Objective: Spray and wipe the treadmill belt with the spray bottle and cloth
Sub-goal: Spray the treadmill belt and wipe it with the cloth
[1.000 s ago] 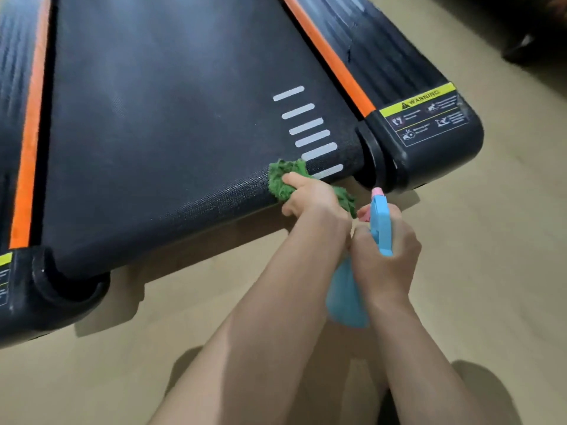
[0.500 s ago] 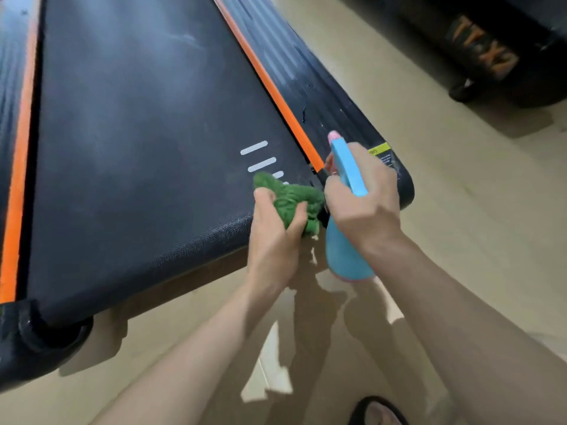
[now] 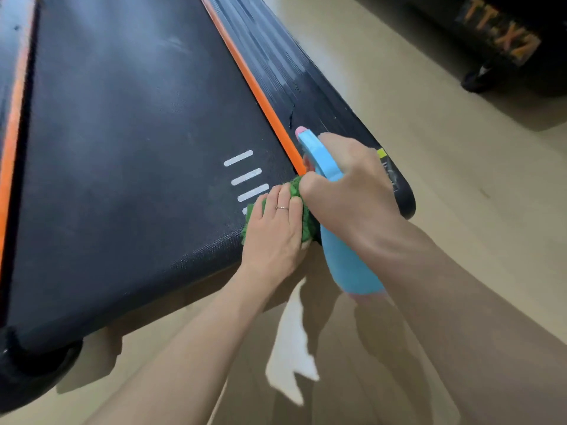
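1. The left hand (image 3: pixel 273 234) is lying pretty flat on the green cloth (image 3: pixel 302 207), fingers straight, pressing it onto the treadmill belt (image 3: pixel 132 142) at the near right corner by the white stripes (image 3: pixel 245 176)
2. The right hand (image 3: pixel 349 185) is wrapping its fingers tight around the neck of the blue spray bottle (image 3: pixel 346 262), which is sitting just beside the cloth, pink nozzle (image 3: pixel 300 130) pointing up the orange strip (image 3: pixel 251 84)

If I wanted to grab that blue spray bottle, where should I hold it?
Hold the blue spray bottle by its narrow neck under the sprayer head, coming from behind, as the right hand does. The neck fits a fist, and the nozzle points away.
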Demonstrator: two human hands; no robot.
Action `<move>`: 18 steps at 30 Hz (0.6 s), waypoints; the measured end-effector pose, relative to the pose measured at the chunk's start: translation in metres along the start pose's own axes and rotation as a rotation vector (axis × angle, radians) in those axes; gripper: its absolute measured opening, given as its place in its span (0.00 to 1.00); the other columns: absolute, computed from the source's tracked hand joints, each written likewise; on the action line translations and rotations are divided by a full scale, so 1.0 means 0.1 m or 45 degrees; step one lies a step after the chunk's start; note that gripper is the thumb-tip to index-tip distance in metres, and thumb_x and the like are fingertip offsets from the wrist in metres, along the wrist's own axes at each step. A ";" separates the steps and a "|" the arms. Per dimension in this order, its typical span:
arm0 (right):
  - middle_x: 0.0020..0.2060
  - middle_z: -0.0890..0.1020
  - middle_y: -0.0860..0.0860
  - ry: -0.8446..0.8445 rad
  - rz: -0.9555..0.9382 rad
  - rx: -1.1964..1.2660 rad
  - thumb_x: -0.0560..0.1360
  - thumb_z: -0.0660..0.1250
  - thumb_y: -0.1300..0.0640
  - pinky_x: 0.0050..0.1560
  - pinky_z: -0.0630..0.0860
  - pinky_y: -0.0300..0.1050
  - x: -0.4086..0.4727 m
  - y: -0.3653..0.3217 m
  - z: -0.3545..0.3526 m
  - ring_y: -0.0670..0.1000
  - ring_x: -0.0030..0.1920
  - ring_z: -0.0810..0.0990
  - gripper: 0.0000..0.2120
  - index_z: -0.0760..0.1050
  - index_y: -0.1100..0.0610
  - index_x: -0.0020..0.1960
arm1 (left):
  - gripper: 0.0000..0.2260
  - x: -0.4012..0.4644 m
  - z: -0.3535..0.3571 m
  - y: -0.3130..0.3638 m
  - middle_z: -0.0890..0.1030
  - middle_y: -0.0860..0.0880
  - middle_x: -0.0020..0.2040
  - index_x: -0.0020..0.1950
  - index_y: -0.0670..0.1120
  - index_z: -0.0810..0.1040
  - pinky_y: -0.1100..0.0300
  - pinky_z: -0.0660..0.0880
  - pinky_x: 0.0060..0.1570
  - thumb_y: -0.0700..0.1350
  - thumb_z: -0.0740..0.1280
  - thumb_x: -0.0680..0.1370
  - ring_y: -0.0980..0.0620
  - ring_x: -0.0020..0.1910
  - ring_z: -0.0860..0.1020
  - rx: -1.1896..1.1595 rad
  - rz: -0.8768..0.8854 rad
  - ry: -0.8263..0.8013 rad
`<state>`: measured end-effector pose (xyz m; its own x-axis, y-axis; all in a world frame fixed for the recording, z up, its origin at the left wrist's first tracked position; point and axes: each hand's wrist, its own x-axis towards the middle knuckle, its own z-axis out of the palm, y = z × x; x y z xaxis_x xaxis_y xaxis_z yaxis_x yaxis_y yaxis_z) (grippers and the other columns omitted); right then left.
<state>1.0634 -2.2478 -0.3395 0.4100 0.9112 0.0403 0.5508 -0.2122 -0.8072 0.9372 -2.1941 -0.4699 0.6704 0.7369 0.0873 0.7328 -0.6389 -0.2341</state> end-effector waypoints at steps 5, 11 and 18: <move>0.38 0.78 0.53 0.078 0.032 0.144 0.64 0.56 0.51 0.48 0.80 0.57 0.17 0.14 -0.02 0.62 0.46 0.78 0.14 0.72 0.59 0.43 | 0.24 0.11 -0.05 -0.14 0.74 0.39 0.60 0.63 0.38 0.72 0.47 0.68 0.62 0.54 0.63 0.74 0.38 0.58 0.71 -0.139 0.124 0.081; 0.39 0.80 0.54 0.019 0.171 0.215 0.64 0.57 0.51 0.50 0.82 0.60 0.34 0.32 -0.01 0.65 0.46 0.82 0.14 0.75 0.58 0.42 | 0.17 0.21 -0.23 -0.29 0.73 0.47 0.50 0.51 0.44 0.70 0.55 0.63 0.43 0.53 0.69 0.70 0.44 0.48 0.69 -0.282 0.117 0.119; 0.41 0.81 0.55 -0.042 0.144 0.224 0.63 0.57 0.51 0.50 0.82 0.59 0.33 0.36 0.02 0.64 0.43 0.82 0.16 0.77 0.58 0.43 | 0.14 0.26 -0.31 -0.41 0.72 0.49 0.50 0.53 0.45 0.69 0.49 0.72 0.46 0.46 0.68 0.71 0.46 0.50 0.70 -0.629 -0.064 0.029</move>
<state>1.0947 -2.2246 -0.3684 0.4364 0.8968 -0.0731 0.3658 -0.2511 -0.8962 0.9281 -2.1559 -0.4279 0.6313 0.7678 0.1092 0.7280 -0.6353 0.2576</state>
